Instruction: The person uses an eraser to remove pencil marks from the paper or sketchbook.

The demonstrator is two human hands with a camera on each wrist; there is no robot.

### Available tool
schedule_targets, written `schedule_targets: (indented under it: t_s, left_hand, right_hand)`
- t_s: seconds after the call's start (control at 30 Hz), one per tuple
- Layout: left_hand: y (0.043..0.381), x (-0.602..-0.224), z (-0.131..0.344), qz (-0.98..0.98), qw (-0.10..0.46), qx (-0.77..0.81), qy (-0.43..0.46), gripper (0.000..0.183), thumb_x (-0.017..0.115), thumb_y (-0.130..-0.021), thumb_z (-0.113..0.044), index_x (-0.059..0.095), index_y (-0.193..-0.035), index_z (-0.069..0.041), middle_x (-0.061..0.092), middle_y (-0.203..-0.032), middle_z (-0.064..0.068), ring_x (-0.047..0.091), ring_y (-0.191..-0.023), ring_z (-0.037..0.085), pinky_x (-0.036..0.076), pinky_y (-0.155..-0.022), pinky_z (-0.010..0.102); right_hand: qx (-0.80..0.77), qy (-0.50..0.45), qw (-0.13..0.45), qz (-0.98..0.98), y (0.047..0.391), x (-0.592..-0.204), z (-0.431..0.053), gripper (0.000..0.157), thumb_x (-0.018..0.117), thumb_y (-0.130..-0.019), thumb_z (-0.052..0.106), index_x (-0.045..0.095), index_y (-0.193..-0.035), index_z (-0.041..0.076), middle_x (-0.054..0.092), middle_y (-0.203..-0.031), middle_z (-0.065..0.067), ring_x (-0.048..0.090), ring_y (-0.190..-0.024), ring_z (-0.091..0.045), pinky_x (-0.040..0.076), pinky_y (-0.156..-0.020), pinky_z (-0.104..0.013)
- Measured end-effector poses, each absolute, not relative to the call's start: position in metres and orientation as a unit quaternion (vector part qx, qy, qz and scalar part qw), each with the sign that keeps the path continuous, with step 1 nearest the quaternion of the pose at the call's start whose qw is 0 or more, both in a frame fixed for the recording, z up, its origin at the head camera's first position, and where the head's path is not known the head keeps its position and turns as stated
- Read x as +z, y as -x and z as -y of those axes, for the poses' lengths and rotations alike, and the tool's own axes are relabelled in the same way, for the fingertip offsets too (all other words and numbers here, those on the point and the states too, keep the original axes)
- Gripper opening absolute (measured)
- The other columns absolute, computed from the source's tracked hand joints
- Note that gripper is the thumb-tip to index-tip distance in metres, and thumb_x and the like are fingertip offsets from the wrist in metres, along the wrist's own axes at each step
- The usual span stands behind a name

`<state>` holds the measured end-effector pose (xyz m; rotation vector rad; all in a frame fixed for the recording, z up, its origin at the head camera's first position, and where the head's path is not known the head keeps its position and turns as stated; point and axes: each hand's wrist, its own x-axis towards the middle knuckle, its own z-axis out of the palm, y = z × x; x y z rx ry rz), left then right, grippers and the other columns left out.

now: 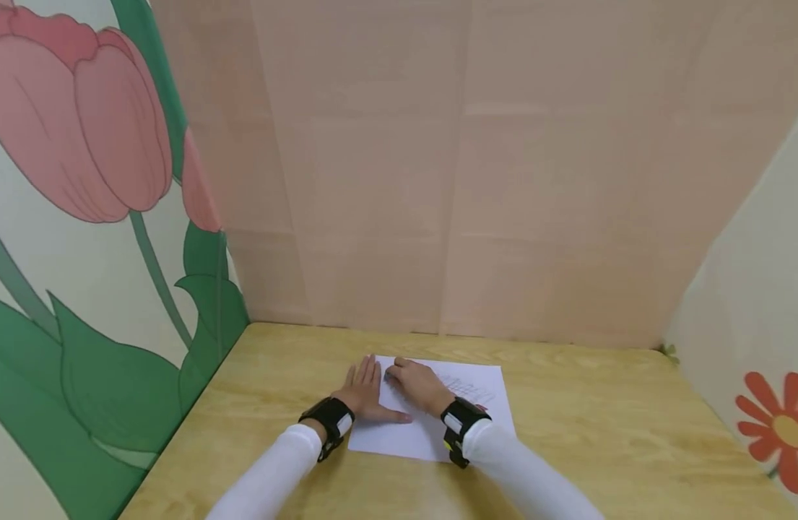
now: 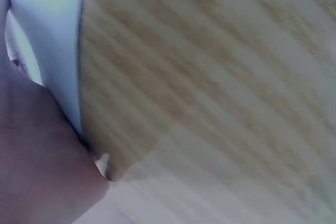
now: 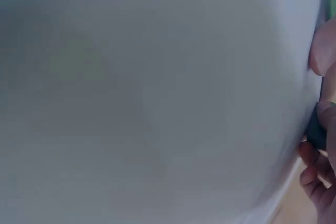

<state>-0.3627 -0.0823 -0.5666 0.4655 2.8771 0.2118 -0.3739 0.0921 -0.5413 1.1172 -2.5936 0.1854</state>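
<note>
A white sheet of paper [image 1: 405, 439] lies on the wooden table, with grey pencil-like scribbles [image 1: 473, 388] on its right half. My left hand [image 1: 362, 396] presses flat over the sheet's left edge, fingers straight and thumb stretched out to the right. Near the upper left corner of the sheet, my right hand [image 1: 419, 384] pinches a small dark block [image 3: 316, 132], shaped like an eraser, against the paper. Most of the block is hidden by the fingers. In the left wrist view, the back of the left hand [image 2: 42, 150] overlaps the paper's edge.
The wood-grain table [image 1: 600, 433] stretches out on both sides of the sheet. A plain pinkish-tan panel [image 1: 463, 180] stands behind it. Flower-printed walls rise at the left, with a large tulip [image 1: 80, 123], and at the right, with a red flower [image 1: 788, 431].
</note>
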Motion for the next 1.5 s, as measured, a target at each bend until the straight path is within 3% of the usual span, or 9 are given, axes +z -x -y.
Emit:
schedule_targets:
  t_s: [0.3,0.53,0.7,0.97,1.13,1.27,1.4,1.5]
  left_hand:
    - [0.358,-0.536,0.071,-0.978,0.138,0.077,-0.135,0.150,0.046,-0.062,-0.104,0.008,-0.164,-0.001,-0.005,-0.172,0.019,-0.006,-0.161,0.030,-0.001,-0.129,0.054]
    - [0.363,-0.543,0.064,-0.979,0.149,0.067,-0.123,0.148,0.057,-0.061,-0.100,0.007,-0.165,-0.006,-0.006,-0.173,0.015,-0.010,-0.161,0.027,0.001,-0.130,0.053]
    - [0.362,-0.546,0.058,-0.978,0.152,0.063,-0.127,0.146,0.057,-0.063,-0.098,0.007,-0.165,-0.007,-0.006,-0.173,0.015,-0.010,-0.161,0.028,0.001,-0.129,0.053]
    - [0.359,-0.537,0.072,-0.977,0.162,0.059,-0.122,0.151,0.059,-0.059,-0.099,0.002,-0.165,-0.008,-0.008,-0.173,0.014,-0.010,-0.161,0.028,0.002,-0.129,0.056]
    - [0.367,-0.527,0.077,-0.978,0.168,0.037,-0.117,0.153,0.054,-0.056,-0.104,0.003,-0.166,-0.009,-0.007,-0.173,0.013,-0.010,-0.161,0.028,0.002,-0.129,0.055]
    - [0.362,-0.516,0.067,-0.973,0.185,0.043,-0.129,0.152,0.052,-0.059,-0.103,0.003,-0.165,-0.006,-0.009,-0.173,0.014,-0.011,-0.161,0.028,0.000,-0.129,0.053]
    - [0.348,-0.501,0.059,-0.970,0.194,0.058,-0.131,0.144,0.061,-0.066,-0.094,0.006,-0.165,-0.005,-0.004,-0.173,0.015,-0.006,-0.161,0.029,0.001,-0.130,0.052]
    - [0.348,-0.507,0.061,-0.972,0.179,0.068,-0.137,0.148,0.057,-0.061,-0.100,0.009,-0.165,-0.006,-0.001,-0.173,0.016,-0.004,-0.161,0.030,0.003,-0.129,0.054]
  right_hand:
    - [-0.052,-0.413,0.193,0.889,0.376,-0.517,-0.091,0.005,0.076,-0.087,0.018,0.078,-0.083,0.021,0.063,-0.082,0.007,0.065,-0.077,-0.015,0.054,-0.067,-0.032]
    - [-0.073,-0.363,0.237,0.898,0.379,-0.521,-0.085,0.007,0.076,-0.084,0.014,0.076,-0.081,0.020,0.067,-0.083,0.005,0.066,-0.078,-0.017,0.057,-0.070,-0.034]
    - [-0.072,-0.394,0.216,0.890,0.372,-0.521,-0.095,0.012,0.079,-0.080,0.009,0.075,-0.075,0.020,0.063,-0.077,0.006,0.065,-0.070,-0.014,0.056,-0.062,-0.030]
    - [-0.166,-0.358,0.237,0.887,0.376,-0.515,-0.067,0.007,0.072,-0.089,0.022,0.078,-0.091,0.025,0.071,-0.092,0.007,0.069,-0.086,-0.015,0.057,-0.078,-0.032]
    - [-0.127,-0.382,0.222,0.888,0.374,-0.505,-0.066,0.010,0.073,-0.088,0.016,0.077,-0.080,0.021,0.068,-0.082,0.007,0.067,-0.071,-0.012,0.058,-0.064,-0.028]
    - [-0.145,-0.410,0.216,0.874,0.363,-0.497,-0.082,0.014,0.077,-0.082,0.015,0.073,-0.070,0.022,0.066,-0.075,0.009,0.064,-0.064,-0.009,0.055,-0.060,-0.027]
    - [-0.178,-0.389,0.212,0.879,0.361,-0.500,-0.086,0.010,0.075,-0.086,0.020,0.076,-0.076,0.023,0.070,-0.079,0.009,0.067,-0.070,-0.011,0.056,-0.065,-0.030]
    - [-0.197,-0.341,0.205,0.896,0.368,-0.506,-0.079,0.008,0.074,-0.090,0.022,0.079,-0.085,0.024,0.073,-0.086,0.008,0.070,-0.076,-0.013,0.059,-0.070,-0.032]
